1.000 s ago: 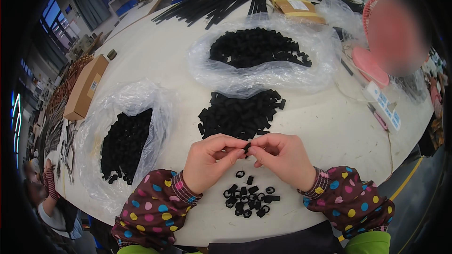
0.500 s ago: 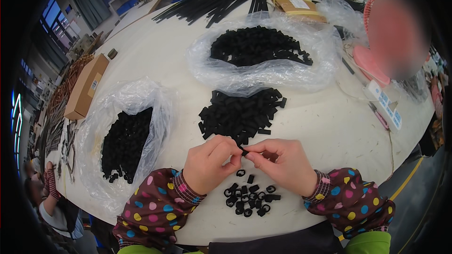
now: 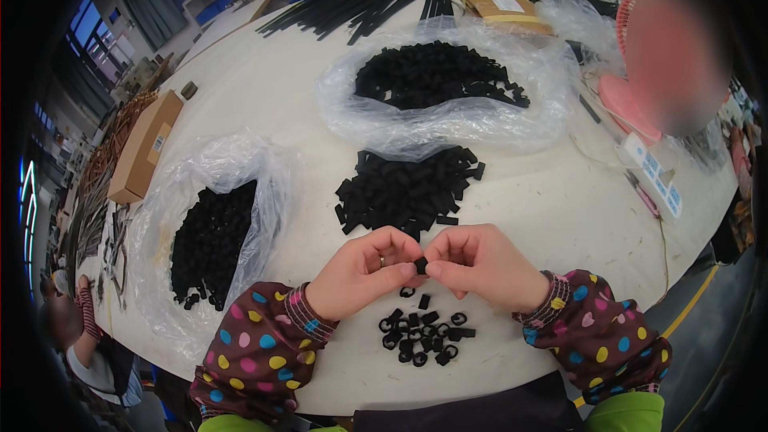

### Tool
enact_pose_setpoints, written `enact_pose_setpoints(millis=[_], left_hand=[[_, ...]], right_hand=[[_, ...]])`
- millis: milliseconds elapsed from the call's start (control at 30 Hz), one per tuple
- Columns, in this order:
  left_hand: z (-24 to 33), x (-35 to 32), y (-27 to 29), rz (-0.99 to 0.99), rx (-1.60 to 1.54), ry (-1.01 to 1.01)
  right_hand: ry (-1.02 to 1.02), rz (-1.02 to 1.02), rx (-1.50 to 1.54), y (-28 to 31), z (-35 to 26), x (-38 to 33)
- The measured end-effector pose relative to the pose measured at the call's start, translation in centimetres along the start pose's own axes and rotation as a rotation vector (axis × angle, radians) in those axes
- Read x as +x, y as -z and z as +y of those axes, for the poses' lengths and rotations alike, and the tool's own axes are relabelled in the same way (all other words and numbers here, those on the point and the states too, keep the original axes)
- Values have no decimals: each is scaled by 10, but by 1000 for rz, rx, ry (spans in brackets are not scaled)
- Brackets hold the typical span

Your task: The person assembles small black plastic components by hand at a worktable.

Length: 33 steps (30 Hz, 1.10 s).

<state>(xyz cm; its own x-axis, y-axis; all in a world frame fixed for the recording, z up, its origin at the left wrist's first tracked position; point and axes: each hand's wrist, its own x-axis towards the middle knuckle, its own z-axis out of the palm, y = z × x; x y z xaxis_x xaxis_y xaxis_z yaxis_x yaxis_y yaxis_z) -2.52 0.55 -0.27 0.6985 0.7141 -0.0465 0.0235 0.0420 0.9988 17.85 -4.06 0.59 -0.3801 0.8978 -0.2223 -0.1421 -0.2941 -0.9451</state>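
pale tabletop (image 3: 576, 216) below inward-angled left hand (image 3: 357, 269) and right hand (image 3: 490, 269), fingers (image 3: 452, 274) tight around black piece (image 3: 421, 266)

So there's a long cardboard box (image 3: 146, 148) over on the left of the bench (image 3: 584, 232), with a little dark roll (image 3: 189, 90) just past its far end. Right side's got a pink fan (image 3: 672, 64) (head's blurred), a white power strip (image 3: 652, 176) and pink-handled snips (image 3: 642, 195) right beside it. Far left, a dark curtain (image 3: 144, 0); near right, a yellow floor line (image 3: 691, 302).
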Motion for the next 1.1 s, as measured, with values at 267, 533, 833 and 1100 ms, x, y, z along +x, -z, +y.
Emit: enact_pose_setpoints(millis=[267, 533, 833, 1100], left_hand=[[-3, -1, 3, -207, -658, 392], [-5, 1, -6, -55, -112, 98], [-6, -4, -20, 269, 180, -222], [0, -4, -10, 92, 251, -147]], right_hand=[[-42, -88, 10, 1, -2, 0], [519, 396, -803, -13, 9, -1], [588, 366, -663, -18, 13, -3], [187, 71, -286, 1, 3, 0]])
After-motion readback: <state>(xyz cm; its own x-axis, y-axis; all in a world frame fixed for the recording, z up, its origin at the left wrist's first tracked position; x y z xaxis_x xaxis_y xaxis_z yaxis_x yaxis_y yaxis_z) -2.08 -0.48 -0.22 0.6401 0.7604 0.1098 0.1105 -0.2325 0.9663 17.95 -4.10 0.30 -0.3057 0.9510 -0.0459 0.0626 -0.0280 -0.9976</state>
